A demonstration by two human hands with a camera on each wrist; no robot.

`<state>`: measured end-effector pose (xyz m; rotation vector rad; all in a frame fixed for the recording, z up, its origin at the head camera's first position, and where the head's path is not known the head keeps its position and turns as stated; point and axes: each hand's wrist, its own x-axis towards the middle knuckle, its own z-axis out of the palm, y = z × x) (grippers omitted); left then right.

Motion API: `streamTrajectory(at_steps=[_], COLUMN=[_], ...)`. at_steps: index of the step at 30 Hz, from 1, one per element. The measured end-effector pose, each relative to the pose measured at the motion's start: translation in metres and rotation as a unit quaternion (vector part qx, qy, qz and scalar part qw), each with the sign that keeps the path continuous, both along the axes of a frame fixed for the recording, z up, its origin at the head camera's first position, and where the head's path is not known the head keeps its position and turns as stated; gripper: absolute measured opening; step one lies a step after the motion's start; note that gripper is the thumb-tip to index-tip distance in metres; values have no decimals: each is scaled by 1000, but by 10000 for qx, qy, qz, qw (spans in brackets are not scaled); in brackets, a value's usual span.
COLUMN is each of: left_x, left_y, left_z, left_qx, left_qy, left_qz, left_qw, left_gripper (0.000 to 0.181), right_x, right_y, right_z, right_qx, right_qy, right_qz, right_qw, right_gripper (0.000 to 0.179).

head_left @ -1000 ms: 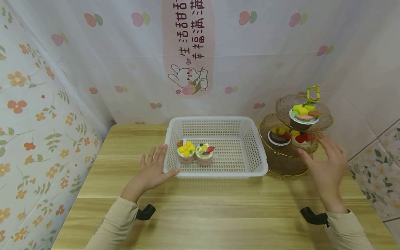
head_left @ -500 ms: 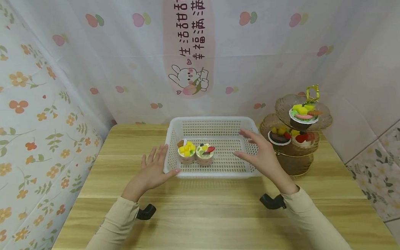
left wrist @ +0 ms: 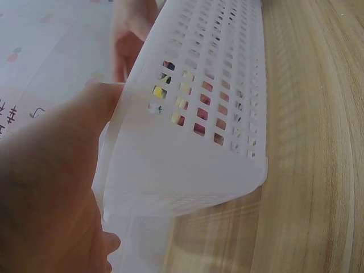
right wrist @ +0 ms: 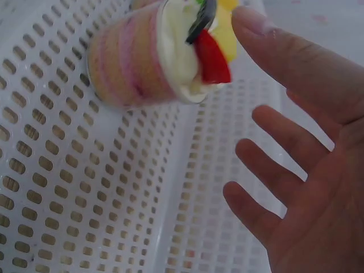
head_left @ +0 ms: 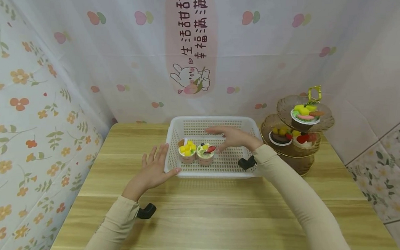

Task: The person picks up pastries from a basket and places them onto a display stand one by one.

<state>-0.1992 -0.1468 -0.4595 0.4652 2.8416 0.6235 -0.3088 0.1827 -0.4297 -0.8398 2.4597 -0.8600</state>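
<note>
I'm resting my spread left hand [head_left: 151, 172] on the left edge of one basket [head_left: 220, 174], hovering my spread right hand [head_left: 234, 136] near two cups [head_left: 205, 161], open room lying rightward.

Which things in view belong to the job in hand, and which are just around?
Job:
basket, left hand touching it
red-topped cup, right hand beside it
yellow-topped cup
stand and its desserts, probably

Just around:
table
curtain
flowered cloth

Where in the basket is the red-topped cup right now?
In the head view, the red-topped cup stands in the left half of the basket, between the yellow-topped cup and the right hand.
</note>
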Motion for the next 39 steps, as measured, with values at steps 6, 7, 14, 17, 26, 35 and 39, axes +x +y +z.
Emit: streamTrajectory(at_steps=[6,7,14,17,26,35,39], left_x=[0,0,0,0,-1,-1,-2], left_y=[2,2,2,2,1,0,0], left_z=[1,1,1,1,0,-1,-1], left_qx=[45,43,26,26,-32,-48,-58], left_qy=[-7,3,23,19,76,85,74], left_qz=[-27,-31,-19,-19,10,29,29], left_qw=[10000,10000,10000,10000,10000,9999,10000], left_gripper=[102,102,102,103,103,103,102], right_x=[-8,-9,-14,-16,-17,-18,-20], right_y=[-8,-9,-12,-12,-13,-13,-13], right_z=[-13,-15,-30,-33,-37,-41,-43], right_qx=[193,193,136,95,-67,-155,-160], right_qy=[-764,-853,-1102,-1182,-1295,-1331,-1243], right_qz=[107,119,164,128,150,-23,-165], right_qw=[9968,9961,9937,9929,9914,9910,9920], right_gripper=[86,85,78,77,76,75,75])
